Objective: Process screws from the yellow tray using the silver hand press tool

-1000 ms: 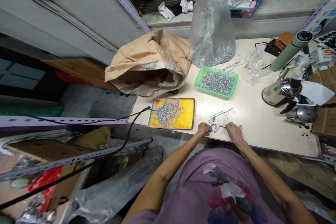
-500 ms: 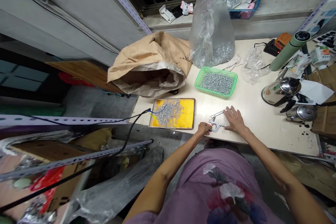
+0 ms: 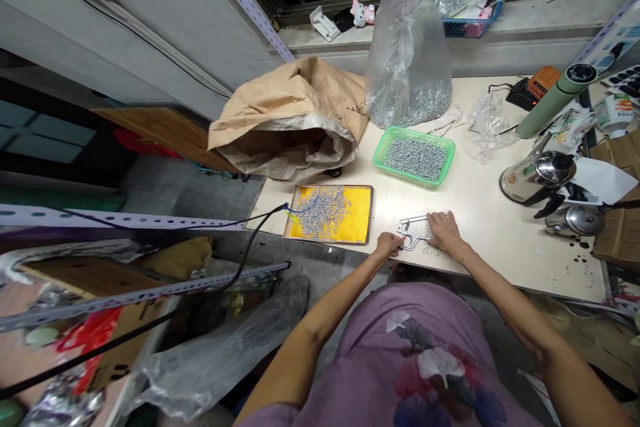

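Observation:
A small silvery metal tool [image 3: 411,240] with a long thin bar and a looped frame lies on the table between my hands. My left hand [image 3: 389,245] is closed in a pinch at the tool's left end, close to a small red spot. What sits between those fingertips is too small to make out. Over the right end of the tool, my right hand [image 3: 445,231] bends its fingers round the ends of the bars. To the left, a shallow tray [image 3: 361,221] with a yellow bottom holds a heap of small metal pins. Behind the tool, a green plastic basket [image 3: 449,163] holds more such pins.
A large brown paper sack [image 3: 300,97] stands back left, beside a clear plastic bag [image 3: 407,47] of metal pieces. A steel jug [image 3: 533,177], a small kettle [image 3: 575,219] and a green tube [image 3: 550,101] stand at right. Black cables [image 3: 255,230] reach the yellow tray.
My right hand's fingers have drawn together and curled down onto the tool's right end; before, they were spread. My left hand stays at the tool's left end. The view has shifted slightly.

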A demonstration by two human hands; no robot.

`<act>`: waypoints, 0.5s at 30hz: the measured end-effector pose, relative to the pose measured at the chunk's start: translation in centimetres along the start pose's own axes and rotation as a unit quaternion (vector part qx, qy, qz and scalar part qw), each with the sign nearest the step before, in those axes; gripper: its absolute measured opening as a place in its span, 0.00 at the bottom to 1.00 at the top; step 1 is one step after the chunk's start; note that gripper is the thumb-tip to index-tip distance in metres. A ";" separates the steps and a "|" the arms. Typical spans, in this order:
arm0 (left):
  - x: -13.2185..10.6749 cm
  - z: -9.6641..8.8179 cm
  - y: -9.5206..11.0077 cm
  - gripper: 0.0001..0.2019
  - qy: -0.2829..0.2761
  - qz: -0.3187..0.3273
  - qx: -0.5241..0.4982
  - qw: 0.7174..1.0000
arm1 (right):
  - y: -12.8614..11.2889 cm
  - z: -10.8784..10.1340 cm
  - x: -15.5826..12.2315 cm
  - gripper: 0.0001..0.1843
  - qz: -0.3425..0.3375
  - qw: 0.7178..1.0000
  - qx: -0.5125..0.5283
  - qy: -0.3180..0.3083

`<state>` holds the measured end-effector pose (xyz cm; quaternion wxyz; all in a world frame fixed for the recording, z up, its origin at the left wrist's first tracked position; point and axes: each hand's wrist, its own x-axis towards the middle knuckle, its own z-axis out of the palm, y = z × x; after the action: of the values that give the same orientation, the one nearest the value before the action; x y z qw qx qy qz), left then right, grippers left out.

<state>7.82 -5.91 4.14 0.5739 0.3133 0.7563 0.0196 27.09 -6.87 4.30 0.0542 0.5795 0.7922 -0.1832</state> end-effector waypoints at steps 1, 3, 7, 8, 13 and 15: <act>0.0 0.0 -0.2 0.07 0.001 0.000 0.006 1.000 | -0.1 0.0 0.0 0.37 0.002 1.000 0.000 -0.001; -0.2 0.0 -0.8 0.07 0.021 0.032 0.035 0.999 | -0.3 0.2 -0.2 0.34 0.006 1.000 0.003 -0.002; -0.8 0.9 -1.6 0.04 0.117 0.278 0.197 0.933 | -0.7 0.6 -0.5 0.28 0.008 1.000 -0.002 0.011; -0.9 1.4 -1.4 0.07 0.122 0.344 0.250 0.897 | -0.7 0.6 -0.7 0.27 0.007 1.000 -0.005 0.017; 0.0 3.9 0.8 0.28 0.078 0.503 0.442 0.739 | -0.7 0.9 -1.5 0.28 -0.014 0.999 -0.015 0.049; 0.5 4.3 1.7 0.32 0.065 0.508 0.487 0.707 | -0.6 1.0 -2.0 0.31 0.000 0.998 -0.023 0.064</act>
<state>12.33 -5.70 2.92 0.1946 0.8844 0.4221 -0.0425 27.08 -9.17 4.08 0.0164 0.5890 0.7978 -0.1274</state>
